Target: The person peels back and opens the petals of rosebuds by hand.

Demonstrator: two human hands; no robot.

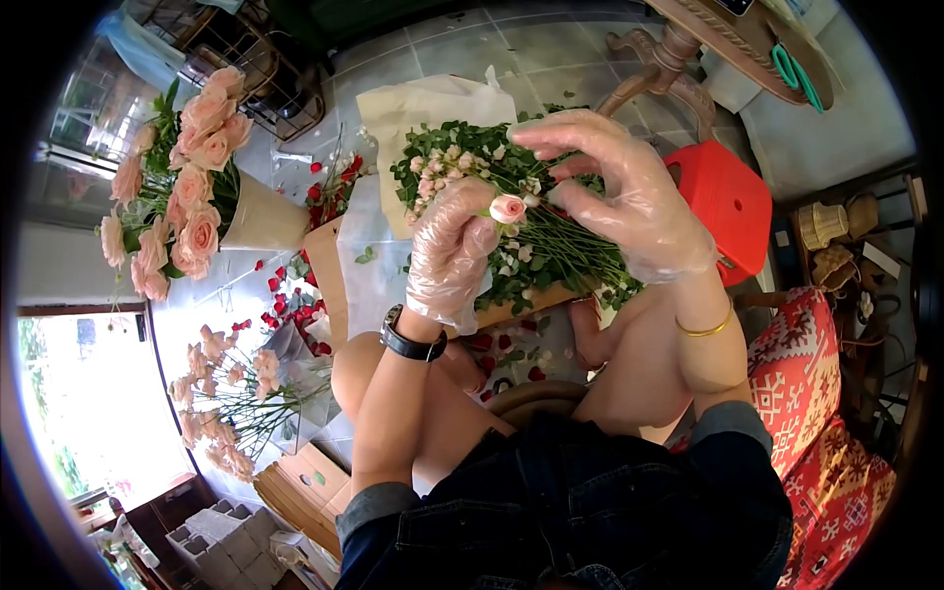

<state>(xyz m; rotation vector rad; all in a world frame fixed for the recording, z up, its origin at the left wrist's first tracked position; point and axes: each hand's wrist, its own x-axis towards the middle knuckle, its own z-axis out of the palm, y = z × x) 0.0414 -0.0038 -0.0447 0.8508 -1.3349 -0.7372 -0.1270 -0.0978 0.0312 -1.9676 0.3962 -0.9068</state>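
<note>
Both hands wear clear plastic gloves. My left hand (450,248), with a black watch at the wrist, is closed, its fingertips pinching a small pink rose (507,208) just below the bloom. To its right, my right hand (634,192) is open, thumb and fingers spread and curved with nothing visible between them. Its thumb is near the rose, apart from it. Beneath both hands lies a bunch of small pale-pink spray roses (444,169) with green leaves and long stems (575,246), resting on paper (379,211). The hands hide part of the bunch.
Large pink roses stand in a white bucket (264,214) at left, with more pink roses (221,393) below. Red petals (290,295) litter the tiled floor. A red stool (723,206) and a wooden table (757,49) with green-handled scissors (795,74) are at right.
</note>
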